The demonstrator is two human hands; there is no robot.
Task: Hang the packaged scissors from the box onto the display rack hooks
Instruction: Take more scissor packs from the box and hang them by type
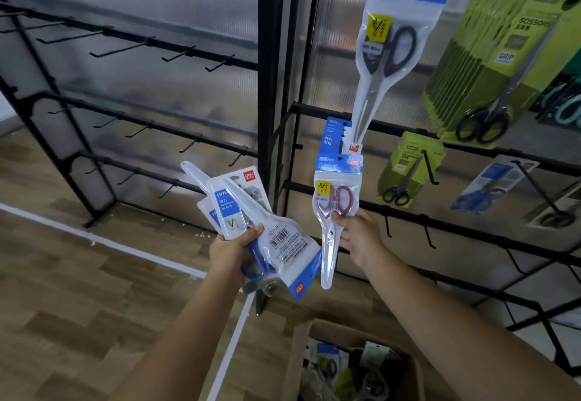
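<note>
Head view: left hand gripping a fan of scissors packs, right hand pinching a red-handled pack beside the rack. Green packs hanging above right. Cardboard box below, holding more packs.

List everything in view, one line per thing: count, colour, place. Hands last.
Red-handled scissors pack: one, clear with blue header, centre, on a rack hook.
Fanned packs: several, clear, white and blue, left of centre.
Black-handled pack: one, blue header, hanging top centre.
Green packs: a thick stack, upper right; a smaller stack below.
Rack hooks: many, black, left bay bare.
Cardboard box: one, brown, bottom centre.
Left hand: grip on the fanned packs.
Right hand: pinches the red-handled pack.
</note>
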